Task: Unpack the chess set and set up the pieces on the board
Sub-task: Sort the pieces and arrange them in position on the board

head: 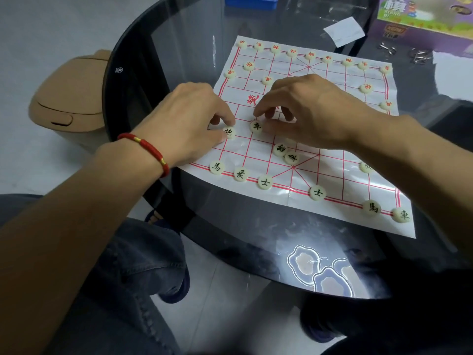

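A white paper xiangqi board [340, 175] with red lines lies on a dark glass table [230, 226]. Red-lettered round pieces [310, 55] line its far side. Black-lettered pieces [317, 192] sit along the near edge, and two more [285, 152] lie loose near the middle. My left hand [189, 119], with a red bracelet at the wrist, pinches a black-lettered piece [229, 132] at the board's left side. My right hand [307, 108] pinches another black-lettered piece [256, 126] just right of it, fingers curled over the board's centre.
The purple game box [422, 19] stands at the table's back right, with a white slip of paper [344, 31] beside it and metal puzzle rings [401, 53] in front. A blue container [250, 1] sits at the back. A tan lidded bin [69, 98] stands on the floor left.
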Available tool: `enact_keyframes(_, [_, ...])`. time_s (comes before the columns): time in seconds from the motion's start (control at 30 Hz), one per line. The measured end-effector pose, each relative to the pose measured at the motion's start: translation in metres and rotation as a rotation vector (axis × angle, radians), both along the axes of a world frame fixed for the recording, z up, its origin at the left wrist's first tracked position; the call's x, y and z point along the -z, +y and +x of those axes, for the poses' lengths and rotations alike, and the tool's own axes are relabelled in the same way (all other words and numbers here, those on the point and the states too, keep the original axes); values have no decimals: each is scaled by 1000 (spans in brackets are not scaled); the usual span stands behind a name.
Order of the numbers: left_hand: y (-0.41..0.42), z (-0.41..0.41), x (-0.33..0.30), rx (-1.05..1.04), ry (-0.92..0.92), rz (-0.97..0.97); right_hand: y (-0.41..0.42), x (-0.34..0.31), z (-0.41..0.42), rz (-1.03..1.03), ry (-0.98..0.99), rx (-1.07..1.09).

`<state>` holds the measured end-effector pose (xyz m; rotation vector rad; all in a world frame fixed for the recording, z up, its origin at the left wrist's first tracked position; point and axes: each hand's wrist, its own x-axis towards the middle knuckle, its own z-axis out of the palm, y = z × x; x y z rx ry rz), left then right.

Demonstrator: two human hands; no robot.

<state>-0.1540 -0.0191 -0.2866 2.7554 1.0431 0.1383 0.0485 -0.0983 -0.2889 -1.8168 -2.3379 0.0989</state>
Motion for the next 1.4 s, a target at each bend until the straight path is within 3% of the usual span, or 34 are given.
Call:
enact_keyframes(0.77, [7, -10, -1, -84, -191, 25, -3, 0, -7, 35, -41, 78])
enact_keyframes(1.07, [4, -14, -1, -71, -281, 45, -33, -23, -2, -176, 0, 19])
enact_keyframes(1.27, [1, -13, 0, -47, -298, 43, -33, -18, -13, -183, -86, -6])
enact_keyframes(1.4, [-1, -14, 1, -26, -315, 55, -37, -27, -14, -136, -14, 41])
